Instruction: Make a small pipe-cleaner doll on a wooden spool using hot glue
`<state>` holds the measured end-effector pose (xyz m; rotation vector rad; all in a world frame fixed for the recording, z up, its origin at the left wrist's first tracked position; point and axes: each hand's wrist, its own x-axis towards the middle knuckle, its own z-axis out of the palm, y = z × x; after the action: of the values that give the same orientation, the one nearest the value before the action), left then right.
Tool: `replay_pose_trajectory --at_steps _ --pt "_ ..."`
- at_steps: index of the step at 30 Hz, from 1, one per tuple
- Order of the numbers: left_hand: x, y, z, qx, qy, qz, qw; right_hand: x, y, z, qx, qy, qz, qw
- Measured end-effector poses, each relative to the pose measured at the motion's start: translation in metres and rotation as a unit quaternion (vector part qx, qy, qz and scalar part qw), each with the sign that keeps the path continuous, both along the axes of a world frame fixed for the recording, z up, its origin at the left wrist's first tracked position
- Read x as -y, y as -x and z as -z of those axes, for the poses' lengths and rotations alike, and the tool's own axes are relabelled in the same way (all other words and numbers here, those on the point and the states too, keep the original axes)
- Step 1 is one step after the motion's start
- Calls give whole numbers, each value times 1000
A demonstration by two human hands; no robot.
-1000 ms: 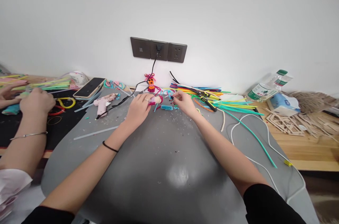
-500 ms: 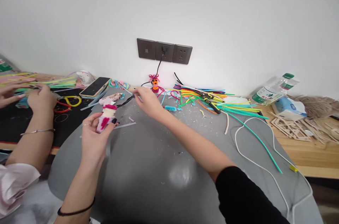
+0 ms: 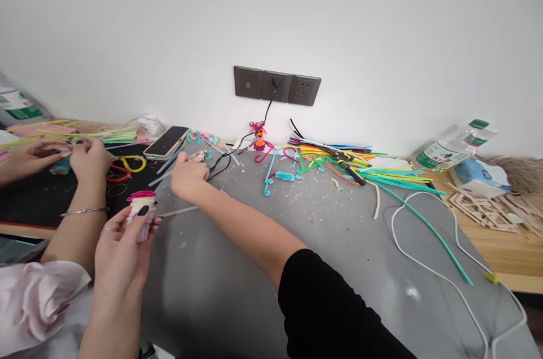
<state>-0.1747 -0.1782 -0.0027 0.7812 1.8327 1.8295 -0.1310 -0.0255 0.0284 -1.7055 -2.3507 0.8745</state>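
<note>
My left hand [image 3: 123, 246] grips a small fuzzy craft piece [image 3: 143, 200] between thumb and fingers. It has a magenta top, a cream band and a pale lilac lower part, and looks made of pipe cleaners. My right hand [image 3: 189, 181] reaches across to the left and is curled over a pale pink hot glue gun [image 3: 198, 156], most of which it hides. A translucent glue stick [image 3: 180, 211] lies on the grey table mat [image 3: 237, 268] between my hands. A black cord [image 3: 220, 164] runs from near the glue gun to the wall socket [image 3: 275, 85].
A pink and orange pipe-cleaner figure [image 3: 259, 135] is by the wall. Pliers [image 3: 352, 171] lie on colourful pipe cleaners [image 3: 399, 178]. Rightward are a white cable [image 3: 424, 260], a bottle [image 3: 449, 150], a tissue pack [image 3: 481, 175]. Left: a phone [image 3: 166, 142] and a co-worker's hands [image 3: 87, 161].
My right hand has moved left from beside the black cord onto the glue gun. My left hand has drawn lower and left, turning the craft piece. The view has shifted slightly left.
</note>
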Motion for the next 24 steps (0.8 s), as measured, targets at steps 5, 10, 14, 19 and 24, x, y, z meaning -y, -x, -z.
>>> replay_pose_trajectory --at_steps 5,10,14,19,24 --pt "-3 -10 -4 153 -19 -23 988 -9 -33 -5 -66 -13 -29 997" --pt "-6 -23 -11 202 -49 -24 978 -27 -88 -17 -152 -76 3 985" --pt "-9 -27 -14 213 -76 -4 974 -39 -141 -29 -340 48 27 939" --pt "-18 -33 -5 101 -37 69 992 -32 -196 -32 -561 179 -4 808" --pt "-32 -58 20 -248 49 197 947 -19 -222 -36 -596 223 -41 771"
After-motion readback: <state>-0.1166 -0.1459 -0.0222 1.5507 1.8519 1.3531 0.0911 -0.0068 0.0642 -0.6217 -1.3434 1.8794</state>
